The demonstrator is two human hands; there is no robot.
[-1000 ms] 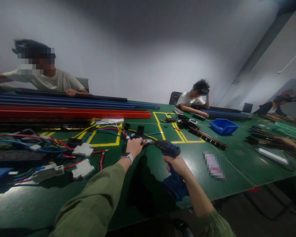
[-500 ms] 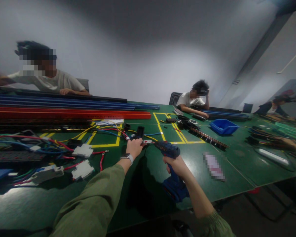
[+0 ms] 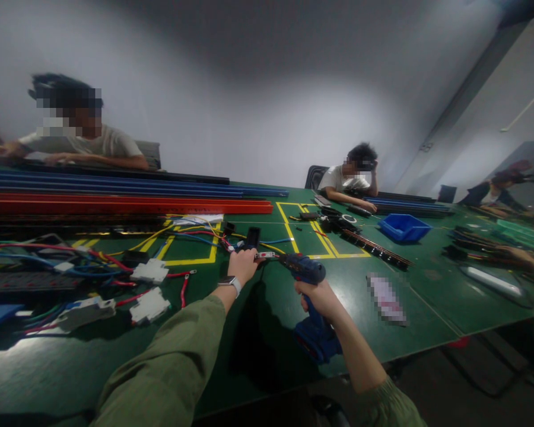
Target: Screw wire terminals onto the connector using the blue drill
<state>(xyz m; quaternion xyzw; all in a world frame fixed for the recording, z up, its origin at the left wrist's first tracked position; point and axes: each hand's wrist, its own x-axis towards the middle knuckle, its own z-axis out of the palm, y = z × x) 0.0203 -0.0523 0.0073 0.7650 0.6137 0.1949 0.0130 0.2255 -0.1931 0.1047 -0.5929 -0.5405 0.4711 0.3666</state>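
My right hand (image 3: 318, 298) is closed round the grip of a blue cordless drill (image 3: 309, 270), its nose pointing left. The drill's tip meets the end of a small light-coloured part with a red mark (image 3: 265, 255). My left hand (image 3: 243, 266), with a watch at the wrist, is closed on that part; my fingers hide most of it. Just beyond stands a black block-like piece (image 3: 252, 237). Yellow, red and blue wires (image 3: 196, 231) run up to the left hand from the left.
White breaker-like modules (image 3: 150, 271) with red cables lie at left. Long orange rails (image 3: 129, 204) and blue rails (image 3: 160, 187) stretch behind them. A blue bin (image 3: 403, 228) and a black strip (image 3: 374, 249) are at right. Co-workers sit across the green table (image 3: 356, 332).
Both my hands and the drill stay in nearly the same place. The co-worker at far left has shifted both arms.
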